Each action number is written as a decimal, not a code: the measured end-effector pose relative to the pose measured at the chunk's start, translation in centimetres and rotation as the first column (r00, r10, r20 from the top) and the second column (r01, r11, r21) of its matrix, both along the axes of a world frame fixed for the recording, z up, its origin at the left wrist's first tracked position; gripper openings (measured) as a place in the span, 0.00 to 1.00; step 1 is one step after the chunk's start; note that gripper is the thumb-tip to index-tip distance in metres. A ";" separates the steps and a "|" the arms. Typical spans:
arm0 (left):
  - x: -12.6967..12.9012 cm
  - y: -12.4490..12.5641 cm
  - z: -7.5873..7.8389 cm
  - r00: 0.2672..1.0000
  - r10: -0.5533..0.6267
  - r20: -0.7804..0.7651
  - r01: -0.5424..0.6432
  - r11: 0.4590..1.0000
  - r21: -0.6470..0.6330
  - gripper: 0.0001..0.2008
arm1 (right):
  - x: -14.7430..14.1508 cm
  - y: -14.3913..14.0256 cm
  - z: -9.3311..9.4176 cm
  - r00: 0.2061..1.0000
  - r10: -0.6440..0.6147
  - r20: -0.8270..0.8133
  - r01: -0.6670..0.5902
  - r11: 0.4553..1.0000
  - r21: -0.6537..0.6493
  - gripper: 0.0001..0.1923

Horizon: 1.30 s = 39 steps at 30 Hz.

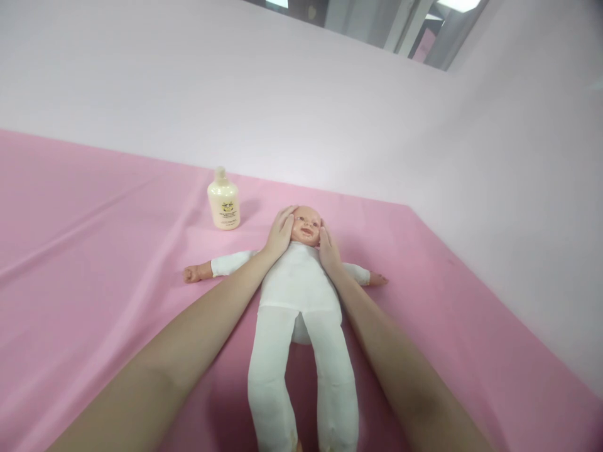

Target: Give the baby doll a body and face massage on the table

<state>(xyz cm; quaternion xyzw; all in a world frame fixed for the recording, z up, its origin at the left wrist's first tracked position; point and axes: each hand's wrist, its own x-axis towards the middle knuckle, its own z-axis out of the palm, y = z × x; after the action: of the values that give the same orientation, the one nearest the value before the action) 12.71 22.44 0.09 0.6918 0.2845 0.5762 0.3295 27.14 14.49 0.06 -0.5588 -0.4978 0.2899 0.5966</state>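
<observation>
A baby doll point(301, 276) with a white cloth body lies on its back, arms spread out and face up. My left hand point(281, 232) rests along the side of its head at the left of the view, fingers stretched out and close together. Against the opposite cheek lies my right hand point(329, 248), also with straight fingers, partly hidden by the doll's face. Between the two palms the doll's head stays visible from forehead to chin. Both forearms reach in over the doll's arms, one on each side of its body.
A pale yellow bottle point(224, 204) with a printed label stands upright beyond the doll's arm on the left. The pink cloth point(117, 263) under everything has some folds. White walls point(235, 107) rise behind and to the right, with a window point(367, 25) at the top.
</observation>
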 end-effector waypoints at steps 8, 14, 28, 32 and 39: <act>0.0 0.1 0.0 1.000 0.002 0.001 -0.002 1.000 0.012 0.21 | 0.0 0.0 0.0 1.000 -0.011 -0.004 0.011 1.000 -0.015 0.31; 0.1 0.1 -0.1 1.000 0.007 -0.001 -0.007 1.000 0.001 0.21 | -0.1 -0.1 0.1 1.000 0.010 -0.005 -0.010 1.000 0.010 0.31; 0.2 0.3 -0.3 1.000 0.006 0.011 -0.007 1.000 0.011 0.21 | -0.2 -0.1 0.2 1.000 -0.008 -0.020 0.008 1.000 -0.019 0.31; 0.1 0.2 -0.2 1.000 -0.003 0.006 0.004 1.000 -0.011 0.20 | -0.3 -0.4 0.4 1.000 -0.001 -0.024 0.000 1.000 -0.022 0.31; 0.1 0.2 -0.2 1.000 -0.015 0.025 0.015 1.000 0.000 0.21 | 0.1 -0.1 0.0 1.000 0.002 -0.001 -0.002 1.000 -0.015 0.31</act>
<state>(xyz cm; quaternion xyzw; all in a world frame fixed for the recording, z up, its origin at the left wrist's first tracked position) 12.82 22.59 -0.16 0.6867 0.2752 0.5823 0.3371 27.21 14.43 0.03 -0.5628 -0.4956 0.2945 0.5924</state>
